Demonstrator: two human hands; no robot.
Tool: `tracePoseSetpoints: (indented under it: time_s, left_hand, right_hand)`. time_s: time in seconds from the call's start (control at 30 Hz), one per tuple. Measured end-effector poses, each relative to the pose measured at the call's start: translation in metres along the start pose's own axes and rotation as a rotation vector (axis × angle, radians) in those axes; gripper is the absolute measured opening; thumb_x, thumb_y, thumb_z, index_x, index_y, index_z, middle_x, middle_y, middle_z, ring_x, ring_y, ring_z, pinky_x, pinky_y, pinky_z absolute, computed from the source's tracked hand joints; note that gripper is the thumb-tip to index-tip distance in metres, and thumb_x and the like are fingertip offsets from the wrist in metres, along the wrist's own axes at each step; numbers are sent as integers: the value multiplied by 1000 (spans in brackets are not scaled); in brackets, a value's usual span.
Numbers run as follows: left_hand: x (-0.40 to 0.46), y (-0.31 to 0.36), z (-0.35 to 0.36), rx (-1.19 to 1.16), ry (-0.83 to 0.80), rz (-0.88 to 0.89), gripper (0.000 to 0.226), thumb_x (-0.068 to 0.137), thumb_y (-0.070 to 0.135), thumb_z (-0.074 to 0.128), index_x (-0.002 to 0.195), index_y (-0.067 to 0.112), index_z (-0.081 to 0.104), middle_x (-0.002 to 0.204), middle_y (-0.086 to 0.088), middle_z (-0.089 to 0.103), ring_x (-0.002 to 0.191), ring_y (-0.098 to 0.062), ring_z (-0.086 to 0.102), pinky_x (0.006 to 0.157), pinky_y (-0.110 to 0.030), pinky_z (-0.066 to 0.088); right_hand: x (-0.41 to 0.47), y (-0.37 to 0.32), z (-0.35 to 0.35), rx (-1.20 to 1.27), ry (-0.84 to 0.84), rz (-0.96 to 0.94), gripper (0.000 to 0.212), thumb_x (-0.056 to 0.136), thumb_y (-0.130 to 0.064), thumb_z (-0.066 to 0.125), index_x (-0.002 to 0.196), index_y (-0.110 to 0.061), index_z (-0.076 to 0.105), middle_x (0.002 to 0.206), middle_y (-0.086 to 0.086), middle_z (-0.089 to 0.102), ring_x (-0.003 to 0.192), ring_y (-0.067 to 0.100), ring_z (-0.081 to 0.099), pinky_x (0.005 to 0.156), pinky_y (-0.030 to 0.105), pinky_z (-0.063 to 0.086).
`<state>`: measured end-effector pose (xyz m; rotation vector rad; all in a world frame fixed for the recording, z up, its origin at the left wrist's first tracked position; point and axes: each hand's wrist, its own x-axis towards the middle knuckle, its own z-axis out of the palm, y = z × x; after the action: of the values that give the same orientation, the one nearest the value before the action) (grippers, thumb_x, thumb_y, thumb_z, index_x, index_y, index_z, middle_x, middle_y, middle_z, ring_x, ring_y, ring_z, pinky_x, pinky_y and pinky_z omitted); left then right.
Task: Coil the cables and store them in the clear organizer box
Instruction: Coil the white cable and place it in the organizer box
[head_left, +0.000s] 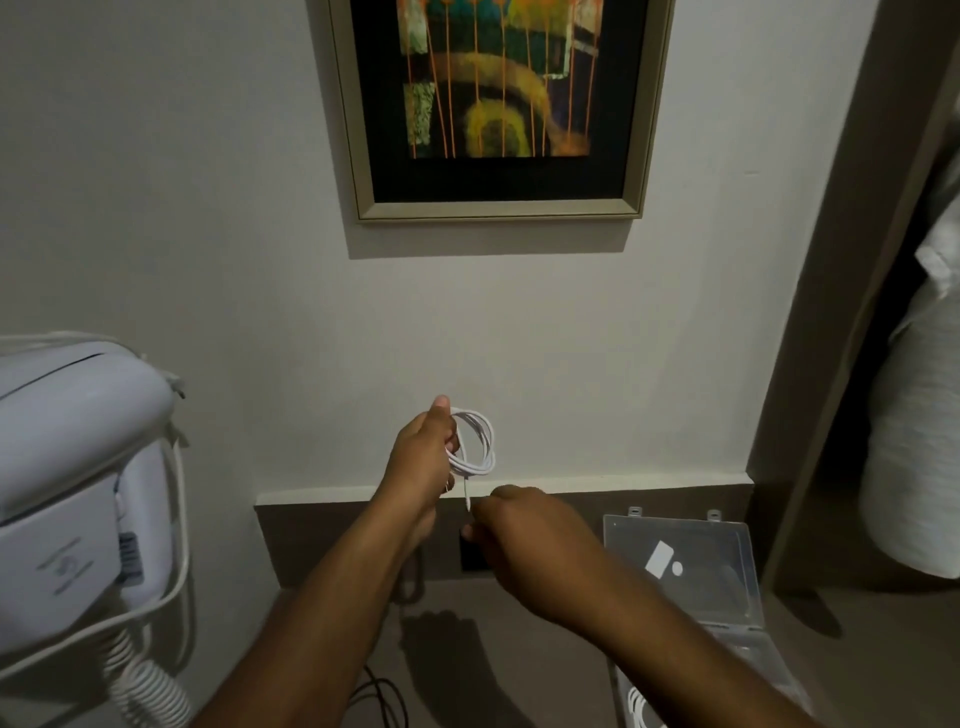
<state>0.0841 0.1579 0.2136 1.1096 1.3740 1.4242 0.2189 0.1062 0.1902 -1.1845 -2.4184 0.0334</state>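
Observation:
My left hand (423, 457) is raised in front of the wall, shut on a white cable (480, 444) wound into a small coil of several loops. A short loose tail of that cable hangs down from the coil. My right hand (524, 540) sits just below and to the right, fingertips pinching the tail's end. The clear organizer box (727, 613) stands open at the lower right, its lid leaning back against the wall. Inside its base another white coiled cable (641, 709) shows at the bottom edge.
A white wall-mounted hair dryer (78, 467) with a coiled hose fills the left. A framed painting (498, 104) hangs above. A dark socket plate (470, 556) sits behind my right hand. A black cable (382, 699) lies on the brown counter. White fabric (914, 441) hangs at the right.

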Motion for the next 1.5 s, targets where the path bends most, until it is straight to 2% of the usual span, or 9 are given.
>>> tracePoseSetpoints:
  time_s: [0.23, 0.4, 0.47, 0.63, 0.9, 1.03, 1.1, 1.3, 1.5]
  left_hand:
    - [-7, -10, 2, 468, 81, 274, 42, 99, 43, 31, 69, 20, 49, 65, 2, 51, 60, -12, 47, 54, -26, 36]
    - [-11, -14, 11, 629, 51, 309, 40, 100, 40, 30, 84, 13, 56, 75, -2, 56, 65, -10, 52, 57, -18, 39]
    - [-13, -12, 10, 589, -41, 274, 40, 100, 43, 30, 86, 17, 58, 82, -4, 61, 72, -12, 57, 63, -22, 44]
    - [-19, -11, 1, 180, -235, 4, 37, 95, 53, 38, 90, 27, 64, 80, -1, 65, 68, -15, 58, 53, -24, 44]
    - [-25, -15, 18, -6, -232, -22, 42, 95, 50, 41, 94, 15, 64, 79, -12, 57, 66, -22, 50, 44, -25, 38]
    - [-23, -19, 23, 29, -238, 7, 37, 93, 53, 42, 89, 26, 66, 97, -11, 71, 87, -31, 67, 66, -39, 56]
    - [-24, -20, 28, -11, -272, 23, 37, 92, 52, 45, 80, 26, 68, 86, -9, 71, 78, -30, 65, 58, -34, 50]
    - [-24, -43, 53, 72, -407, 58, 40, 89, 55, 45, 67, 27, 63, 52, 6, 51, 47, -12, 48, 43, -23, 37]
    - [-25, -78, 92, 338, -539, 138, 44, 89, 53, 52, 57, 23, 58, 44, 5, 54, 40, -12, 46, 44, -24, 38]
  right_hand:
    - [5, 5, -41, -324, 43, -119, 11, 87, -18, 64, 96, -13, 66, 92, 8, 52, 62, 24, 54, 53, 30, 38]
    - [16, 10, -59, -349, 37, -228, 16, 77, -16, 76, 93, -19, 72, 75, 4, 62, 57, 21, 59, 47, 23, 23]
    - [18, 16, -58, -234, 63, -281, 23, 70, -10, 82, 90, -18, 74, 72, 6, 66, 57, 20, 63, 45, 18, 29]
    - [17, 32, -46, 89, 117, -253, 20, 92, -23, 56, 108, -19, 66, 86, 3, 64, 79, 15, 54, 70, 27, 43]
    - [6, 30, -11, -64, 479, -80, 31, 79, -6, 69, 110, -9, 69, 98, 13, 68, 91, 30, 62, 72, 30, 49]
    - [1, 40, -14, 130, 457, -5, 43, 75, 9, 69, 112, -12, 69, 117, 17, 63, 104, 29, 62, 81, 30, 51]
    - [-1, 44, -16, 182, 447, 5, 40, 78, 7, 67, 113, -12, 68, 120, 14, 64, 108, 25, 62, 88, 25, 47]
    - [-21, 69, -16, 533, 430, 248, 19, 84, -5, 65, 88, -22, 72, 73, -11, 72, 61, 1, 65, 58, 15, 50]
    - [-75, 109, -4, 806, 369, 513, 10, 81, -1, 68, 84, -9, 72, 73, 16, 73, 64, 23, 68, 62, 39, 57]
